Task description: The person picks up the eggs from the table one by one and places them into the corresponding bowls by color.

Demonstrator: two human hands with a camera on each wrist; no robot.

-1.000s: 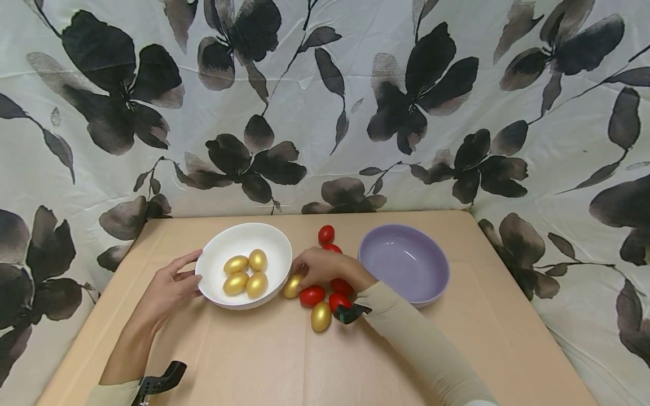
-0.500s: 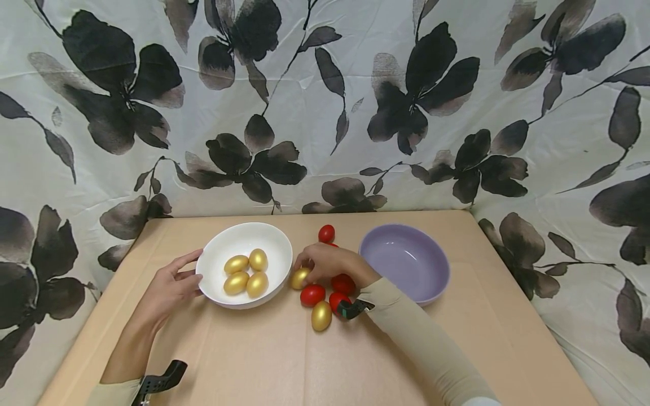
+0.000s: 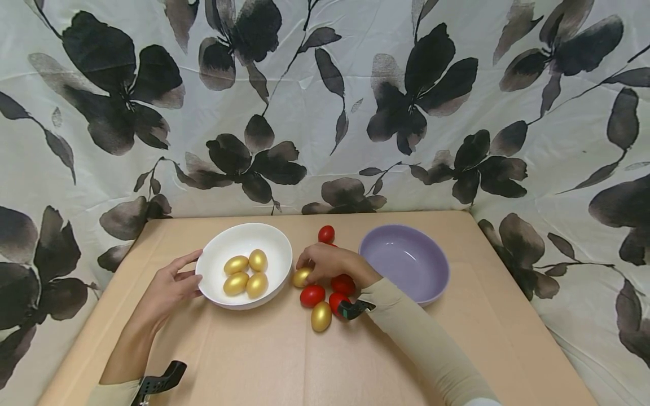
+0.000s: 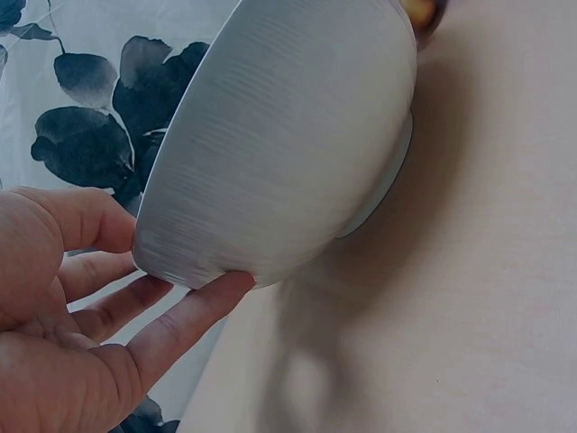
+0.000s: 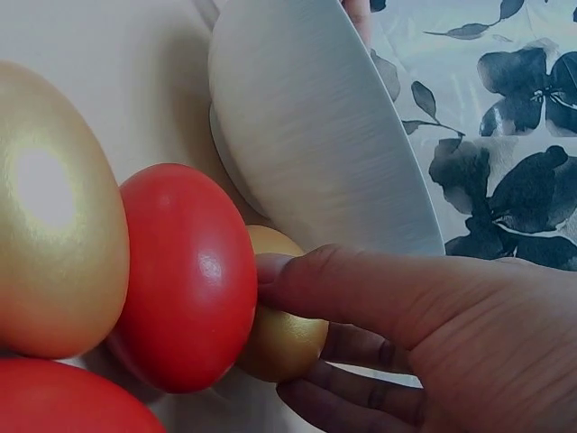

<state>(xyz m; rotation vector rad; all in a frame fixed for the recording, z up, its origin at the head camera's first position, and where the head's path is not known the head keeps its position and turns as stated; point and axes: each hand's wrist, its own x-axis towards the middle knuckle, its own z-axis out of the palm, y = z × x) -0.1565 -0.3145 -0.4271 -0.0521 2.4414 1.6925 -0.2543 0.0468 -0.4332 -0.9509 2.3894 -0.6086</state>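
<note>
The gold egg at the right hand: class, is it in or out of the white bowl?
Out: the right hand pinches the gold egg outside the white bowl, as head and right wrist views show.

The left hand [image 4: 68, 347] touches the white bowl [image 4: 288, 135].

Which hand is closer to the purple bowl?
Right. The right hand is just beside the purple bowl, holding a gold egg. The left hand is farther off, touching the far side of the white bowl.
</note>
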